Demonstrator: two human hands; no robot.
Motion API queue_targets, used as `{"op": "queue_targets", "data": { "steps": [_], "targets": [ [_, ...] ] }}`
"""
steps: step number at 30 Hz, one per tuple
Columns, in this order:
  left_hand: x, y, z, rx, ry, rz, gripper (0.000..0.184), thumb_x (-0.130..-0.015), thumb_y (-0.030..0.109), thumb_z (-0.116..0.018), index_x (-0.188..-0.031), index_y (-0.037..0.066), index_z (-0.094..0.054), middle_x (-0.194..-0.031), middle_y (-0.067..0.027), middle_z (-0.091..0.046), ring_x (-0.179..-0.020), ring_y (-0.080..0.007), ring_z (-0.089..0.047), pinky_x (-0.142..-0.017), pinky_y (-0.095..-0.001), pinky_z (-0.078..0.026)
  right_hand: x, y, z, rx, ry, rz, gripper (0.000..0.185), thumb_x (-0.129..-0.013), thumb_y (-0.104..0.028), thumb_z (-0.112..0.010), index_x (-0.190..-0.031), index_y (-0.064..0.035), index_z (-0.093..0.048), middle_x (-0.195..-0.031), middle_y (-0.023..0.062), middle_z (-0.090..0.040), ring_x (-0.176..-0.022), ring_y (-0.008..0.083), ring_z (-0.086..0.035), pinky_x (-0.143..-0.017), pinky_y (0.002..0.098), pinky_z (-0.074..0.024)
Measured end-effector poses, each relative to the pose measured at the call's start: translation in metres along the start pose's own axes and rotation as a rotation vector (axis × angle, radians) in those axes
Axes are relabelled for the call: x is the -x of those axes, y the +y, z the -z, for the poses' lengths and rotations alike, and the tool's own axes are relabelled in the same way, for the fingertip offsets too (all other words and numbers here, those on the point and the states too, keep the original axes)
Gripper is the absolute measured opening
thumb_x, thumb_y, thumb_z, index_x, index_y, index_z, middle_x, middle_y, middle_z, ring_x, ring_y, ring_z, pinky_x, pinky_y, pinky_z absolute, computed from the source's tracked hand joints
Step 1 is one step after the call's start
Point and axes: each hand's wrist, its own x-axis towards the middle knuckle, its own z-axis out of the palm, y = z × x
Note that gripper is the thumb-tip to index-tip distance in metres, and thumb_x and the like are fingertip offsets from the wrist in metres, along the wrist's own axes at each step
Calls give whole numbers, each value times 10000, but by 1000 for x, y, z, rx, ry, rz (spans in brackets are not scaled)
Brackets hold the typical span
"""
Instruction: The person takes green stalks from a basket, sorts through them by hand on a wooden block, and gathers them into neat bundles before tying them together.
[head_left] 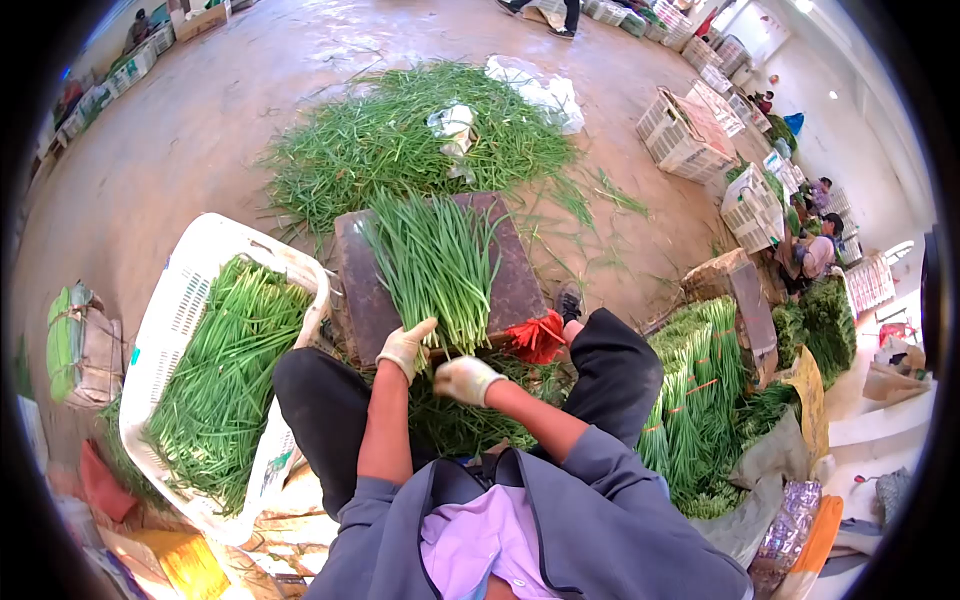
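Observation:
A loose pile of long green chives [440,265] lies on a dark board [360,300] in front of me, pale cut ends toward my body. My left hand [403,350], in a light glove, is at the lower left of the pile with its thumb across the pale ends; the fingers curl round stalks and are partly hidden. My right hand [467,381], gloved too, is closed just below the stalk ends; what it pinches is too small to make out. Red ties [537,336] hang at the board's right front corner.
A white crate [213,232] filled with chives stands at my left. Tied bunches [690,400] are stacked at my right. Beyond the board, loose green leaves [350,140] and white plastic [540,92] cover the floor. Another person [818,255] sits at the far right among crates [680,135].

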Motion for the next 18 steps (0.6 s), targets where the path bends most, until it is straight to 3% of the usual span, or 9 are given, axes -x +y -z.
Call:
{"op": "queue_targets", "data": {
  "steps": [3,5,7,8,10,11,14,16,18],
  "targets": [
    [-4,-6,-13,-110,49,-96,256,-795,238,-796,-934,64,-670,-747,-39,-646,-530,-136,-535,-497,-308,-428,28,9,-25,61,-526,45,278,-754,-266,-702,-965,-93,-756,-887,150,-728,-817,313,-699,-776,408,-549],
    [-4,-5,-13,-110,63,-83,227,-804,216,-763,-918,44,-670,-737,-54,-647,-525,-141,-536,-498,-310,-433,41,31,-42,88,-693,9,302,-743,-265,-709,-978,-78,-743,-895,148,-729,-804,297,-701,-777,406,-550],
    [-2,-5,-10,-109,90,-71,202,-814,195,-731,-901,24,-670,-727,-70,-649,-519,-146,-536,-499,-313,-437,28,15,-7,185,-448,-43,321,-743,-275,-706,-991,-72,-728,-934,163,-720,-826,313,-699,-783,406,-550],
    [2,-4,-9,-102,102,-71,193,-825,189,-694,-886,8,-668,-706,-76,-643,-503,-152,-534,-486,-312,-435,20,17,2,75,-53,76,286,-771,-275,-691,-968,-68,-720,-935,176,-709,-852,343,-689,-785,407,-547],
    [6,0,-10,-100,113,-82,195,-837,184,-657,-871,-7,-667,-685,-82,-638,-487,-157,-531,-473,-310,-433,-1,2,22,-66,312,-49,206,-877,-213,-663,-999,-54,-708,-790,156,-701,-742,331,-688,-696,389,-551],
    [9,0,-10,-63,91,-78,200,-847,189,-641,-863,-9,-666,-676,-81,-634,-471,-158,-526,-454,-304,-425,-16,3,24,-35,401,-80,189,-867,-175,-661,-1009,-53,-689,-836,173,-700,-799,360,-678,-720,424,-540],
    [13,2,-6,-42,46,-64,204,-854,183,-631,-875,-16,-672,-668,-82,-638,-466,-159,-527,-445,-299,-424,-44,14,23,71,502,-31,208,-860,-153,-650,-1048,-67,-667,-910,188,-697,-876,372,-665,-765,442,-530],
    [12,3,-3,-54,21,-54,189,-854,166,-633,-873,-17,-673,-658,-79,-644,-483,-158,-540,-454,-303,-437,-53,19,25,146,404,-99,261,-887,-167,-607,-1128,-71,-629,-991,215,-674,-952,396,-640,-818,470,-517],
    [13,2,-2,-53,10,-54,187,-860,167,-628,-878,-14,-669,-654,-79,-641,-486,-161,-545,-455,-298,-439,-60,23,23,197,404,-95,239,-872,-180,-627,-1084,-72,-647,-949,200,-678,-929,385,-644,-803,459,-519]
  ]
}}
